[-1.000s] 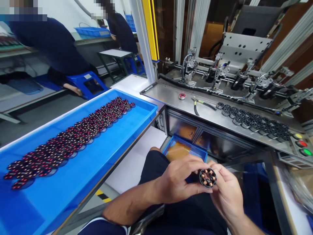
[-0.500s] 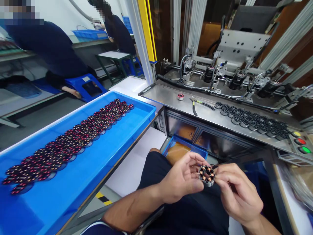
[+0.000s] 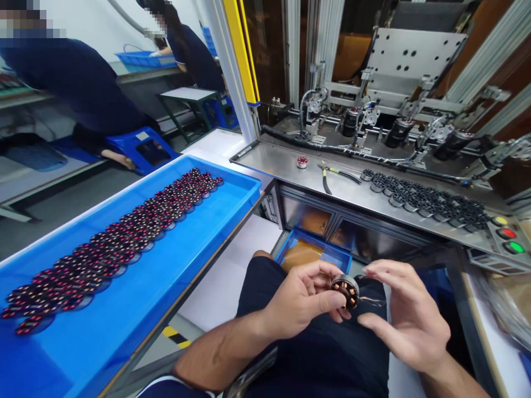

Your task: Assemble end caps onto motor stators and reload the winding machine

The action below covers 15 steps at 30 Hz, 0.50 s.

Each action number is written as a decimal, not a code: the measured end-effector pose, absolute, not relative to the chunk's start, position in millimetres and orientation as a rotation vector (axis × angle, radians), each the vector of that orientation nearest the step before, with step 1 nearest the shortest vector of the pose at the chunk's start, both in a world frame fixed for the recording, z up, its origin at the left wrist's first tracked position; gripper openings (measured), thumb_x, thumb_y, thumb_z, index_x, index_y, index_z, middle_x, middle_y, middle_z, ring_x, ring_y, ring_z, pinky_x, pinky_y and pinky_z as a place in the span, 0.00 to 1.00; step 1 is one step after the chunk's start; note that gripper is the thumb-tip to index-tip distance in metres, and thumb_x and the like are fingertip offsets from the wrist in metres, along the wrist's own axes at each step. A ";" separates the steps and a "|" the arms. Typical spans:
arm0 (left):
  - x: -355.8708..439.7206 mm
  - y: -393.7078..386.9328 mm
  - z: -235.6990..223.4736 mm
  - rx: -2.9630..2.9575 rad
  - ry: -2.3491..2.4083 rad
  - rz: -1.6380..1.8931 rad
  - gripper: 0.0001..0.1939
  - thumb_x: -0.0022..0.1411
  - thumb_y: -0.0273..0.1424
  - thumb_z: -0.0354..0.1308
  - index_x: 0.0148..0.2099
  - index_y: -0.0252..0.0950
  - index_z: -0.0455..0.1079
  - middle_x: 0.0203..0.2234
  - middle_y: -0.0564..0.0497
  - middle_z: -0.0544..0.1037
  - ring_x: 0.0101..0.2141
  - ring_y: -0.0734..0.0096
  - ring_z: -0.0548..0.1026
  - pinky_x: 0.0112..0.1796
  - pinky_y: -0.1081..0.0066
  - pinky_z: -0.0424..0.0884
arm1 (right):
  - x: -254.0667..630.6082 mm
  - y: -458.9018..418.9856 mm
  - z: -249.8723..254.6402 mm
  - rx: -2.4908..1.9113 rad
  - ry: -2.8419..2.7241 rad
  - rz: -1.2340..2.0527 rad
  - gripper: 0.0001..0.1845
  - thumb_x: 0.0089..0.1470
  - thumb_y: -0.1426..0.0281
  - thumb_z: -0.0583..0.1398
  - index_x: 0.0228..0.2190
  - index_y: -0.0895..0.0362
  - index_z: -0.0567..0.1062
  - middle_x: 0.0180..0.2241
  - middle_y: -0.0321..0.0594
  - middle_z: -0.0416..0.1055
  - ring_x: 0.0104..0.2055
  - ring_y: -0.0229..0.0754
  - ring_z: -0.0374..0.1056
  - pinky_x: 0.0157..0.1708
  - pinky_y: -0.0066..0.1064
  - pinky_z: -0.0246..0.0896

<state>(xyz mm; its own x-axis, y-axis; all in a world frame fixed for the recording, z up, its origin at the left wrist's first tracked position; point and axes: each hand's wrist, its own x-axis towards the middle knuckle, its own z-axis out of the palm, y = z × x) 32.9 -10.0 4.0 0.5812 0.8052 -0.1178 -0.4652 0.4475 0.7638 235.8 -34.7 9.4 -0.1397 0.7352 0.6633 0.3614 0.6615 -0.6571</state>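
Observation:
My left hand (image 3: 305,298) pinches a small round stator (image 3: 345,290) with copper windings, held over my lap. Thin copper wire ends trail from it to the right. My right hand (image 3: 404,315) is just right of the stator with fingers spread, thumb and forefinger near the wire ends, gripping nothing that I can make out. To the left, a blue tray (image 3: 174,276) holds several wound stators (image 3: 116,240) in long rows.
A steel bench (image 3: 290,160) carries one stator (image 3: 302,162), pliers (image 3: 332,177) and a row of black cores (image 3: 423,202). Yellow, red and green buttons (image 3: 506,233) sit at its right end. A small blue bin (image 3: 311,254) is below. Two people work at the back left.
The stator has tilted from face-up to on edge in my left hand. My right hand has let go of it and spread its fingers.

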 end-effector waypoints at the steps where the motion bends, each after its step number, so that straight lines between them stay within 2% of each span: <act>1: 33.4 -10.4 4.0 0.756 0.514 0.829 0.22 0.50 0.36 0.73 0.42 0.30 0.71 0.29 0.47 0.81 0.26 0.69 0.80 0.26 0.74 0.76 | 236.0 -34.3 12.7 -0.874 -1.806 0.406 0.29 0.48 0.73 0.70 0.52 0.53 0.73 0.42 0.48 0.74 0.44 0.52 0.72 0.38 0.45 0.73; 5: 34.9 -11.2 3.7 0.767 0.488 0.825 0.21 0.51 0.36 0.73 0.41 0.30 0.71 0.27 0.49 0.80 0.25 0.70 0.80 0.26 0.74 0.76 | 234.2 -33.1 27.7 -0.789 -1.927 0.424 0.22 0.52 0.80 0.66 0.49 0.54 0.76 0.38 0.45 0.74 0.38 0.45 0.72 0.33 0.37 0.72; 10: 33.6 -11.4 1.4 0.752 0.441 0.869 0.19 0.52 0.31 0.72 0.42 0.33 0.69 0.29 0.51 0.79 0.26 0.70 0.81 0.27 0.75 0.76 | 228.9 -37.1 32.9 -0.820 -1.973 0.346 0.20 0.52 0.85 0.64 0.44 0.55 0.78 0.36 0.42 0.74 0.37 0.42 0.72 0.33 0.34 0.72; 12: 32.8 -11.3 1.7 0.740 0.383 0.913 0.20 0.49 0.26 0.74 0.42 0.34 0.69 0.36 0.49 0.80 0.31 0.70 0.82 0.31 0.74 0.77 | 225.4 -39.4 34.6 -0.887 -1.958 0.290 0.17 0.52 0.85 0.63 0.42 0.56 0.77 0.35 0.42 0.75 0.36 0.41 0.73 0.31 0.31 0.71; 15: 32.4 -9.6 3.7 0.700 0.293 1.030 0.26 0.39 0.24 0.77 0.39 0.36 0.68 0.45 0.49 0.77 0.43 0.63 0.80 0.44 0.67 0.76 | 219.9 -39.3 41.7 -0.961 -1.924 0.291 0.11 0.54 0.84 0.61 0.37 0.58 0.75 0.30 0.40 0.73 0.32 0.39 0.72 0.29 0.29 0.70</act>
<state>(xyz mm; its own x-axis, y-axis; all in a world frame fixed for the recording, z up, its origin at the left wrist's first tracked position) 32.4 -9.6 3.7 0.5009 0.8603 0.0945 -0.6820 0.3251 0.6552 219.9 -39.3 41.7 -0.2570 0.7247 0.6394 0.5036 0.6651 -0.5515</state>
